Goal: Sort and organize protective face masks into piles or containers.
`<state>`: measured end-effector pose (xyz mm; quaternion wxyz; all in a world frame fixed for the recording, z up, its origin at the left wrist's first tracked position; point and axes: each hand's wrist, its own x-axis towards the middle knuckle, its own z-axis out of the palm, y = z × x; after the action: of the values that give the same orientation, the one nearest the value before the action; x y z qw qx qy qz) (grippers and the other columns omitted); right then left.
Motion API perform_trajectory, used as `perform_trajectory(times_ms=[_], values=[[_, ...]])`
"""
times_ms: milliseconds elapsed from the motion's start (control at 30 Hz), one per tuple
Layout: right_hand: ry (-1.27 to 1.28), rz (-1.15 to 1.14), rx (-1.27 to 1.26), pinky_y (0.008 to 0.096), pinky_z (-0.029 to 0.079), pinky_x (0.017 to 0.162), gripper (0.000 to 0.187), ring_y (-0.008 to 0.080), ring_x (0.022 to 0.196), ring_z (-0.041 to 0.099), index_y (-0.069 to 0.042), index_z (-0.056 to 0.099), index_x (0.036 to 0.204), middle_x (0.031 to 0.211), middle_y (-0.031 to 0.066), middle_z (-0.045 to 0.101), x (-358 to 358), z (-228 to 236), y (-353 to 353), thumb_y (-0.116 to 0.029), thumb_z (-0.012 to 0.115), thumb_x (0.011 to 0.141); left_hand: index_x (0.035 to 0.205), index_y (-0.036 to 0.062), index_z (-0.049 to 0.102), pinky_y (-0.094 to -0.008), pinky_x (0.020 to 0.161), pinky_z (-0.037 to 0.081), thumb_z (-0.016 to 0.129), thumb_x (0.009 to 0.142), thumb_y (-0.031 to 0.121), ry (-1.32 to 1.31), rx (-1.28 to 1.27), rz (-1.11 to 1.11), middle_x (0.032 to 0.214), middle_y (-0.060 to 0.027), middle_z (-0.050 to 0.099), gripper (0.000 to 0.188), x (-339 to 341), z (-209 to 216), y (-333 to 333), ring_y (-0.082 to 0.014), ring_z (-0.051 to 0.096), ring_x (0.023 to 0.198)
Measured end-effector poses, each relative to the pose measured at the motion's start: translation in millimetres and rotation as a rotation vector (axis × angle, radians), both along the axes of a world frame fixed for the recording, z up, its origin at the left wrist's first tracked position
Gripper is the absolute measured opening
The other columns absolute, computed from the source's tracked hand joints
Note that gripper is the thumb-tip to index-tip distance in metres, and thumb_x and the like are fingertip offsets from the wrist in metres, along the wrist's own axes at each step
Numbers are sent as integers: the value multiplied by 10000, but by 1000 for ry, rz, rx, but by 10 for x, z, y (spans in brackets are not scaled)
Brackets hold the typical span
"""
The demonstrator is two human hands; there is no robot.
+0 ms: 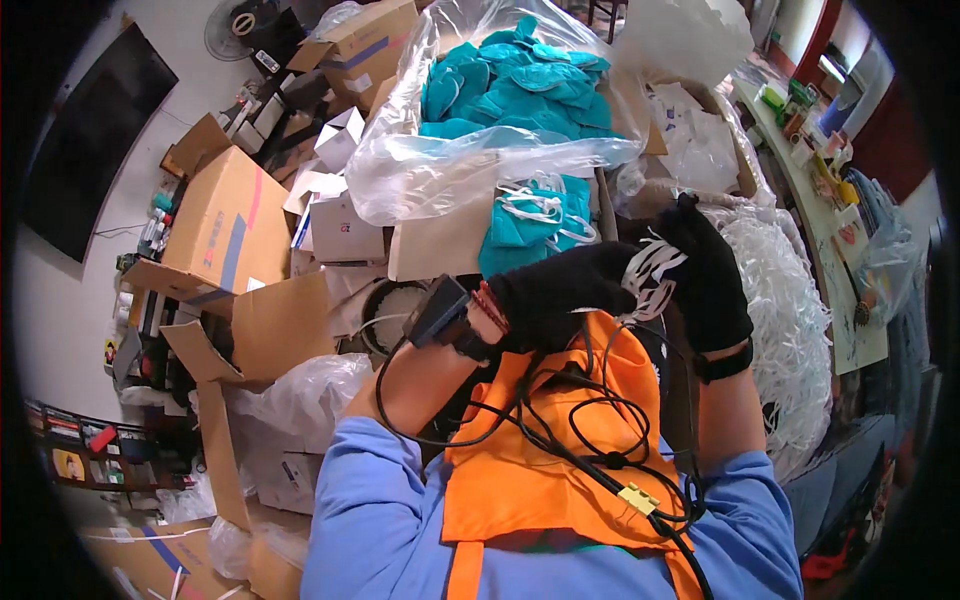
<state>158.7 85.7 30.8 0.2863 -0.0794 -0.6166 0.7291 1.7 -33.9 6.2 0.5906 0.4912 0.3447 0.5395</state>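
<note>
Just off the near edge of the plastic-lined box (pixel 430 248), a small bundle of white straps (pixel 655 275) is held up between two black-gloved hands. The right hand (pixel 710 285), raised at the side, has its grip curled around the bundle; the left hand (pixel 570 290) reaches across to meet the loose loops, but whether its grip is closed on them cannot be told, its fingertips being partly hidden. Near the left hand, at the box's near edge, lies a teal cloth stack (pixel 505 235) with white straps on top; a loose teal pile (pixel 520 90) fills the box behind. To the right hangs a heap of white strips (pixel 790 310), and beyond it runs a pale bench (pixel 858 310), cluttered along its far end.

Handling, as judged from appearance: the straps should be very light, soft and limp, hardly fragile but prone to tangle. They are best taken at the gathered middle, where several can be pinched together; single free ends would probably slip in gloves.

Labelling: a brown carton (pixel 215 235) at the left bears red and blue print, and a white box (pixel 345 230) has dark lettering on its side. No lettering shows on the straps.
</note>
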Motion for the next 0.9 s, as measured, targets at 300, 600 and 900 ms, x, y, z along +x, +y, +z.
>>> perform_trajectory(times_ms=[300,600,900], values=[[-57,-100,-103,314,435,971,510,207,1156,529,-1,375,1370,1268,124,528,-5,-14,6,-11,491,873,1025,26,589,-284,621,460,567,917,182,-3,-224,130,852,-13,597,191,101,65,-307,-107,548,727],[-17,-148,203,283,454,921,377,176,1146,530,6,454,1309,1267,127,532,103,-57,82,-38,441,935,956,16,582,-325,662,475,525,923,278,374,-137,-61,771,-60,561,271,-3,-16,-414,-155,556,742],[152,-325,-473,256,474,730,392,145,912,568,61,434,1293,1224,145,552,143,163,269,-173,436,978,958,21,551,-320,893,468,612,821,137,519,257,491,1001,-80,583,189,-51,-38,-396,-197,585,1008]])
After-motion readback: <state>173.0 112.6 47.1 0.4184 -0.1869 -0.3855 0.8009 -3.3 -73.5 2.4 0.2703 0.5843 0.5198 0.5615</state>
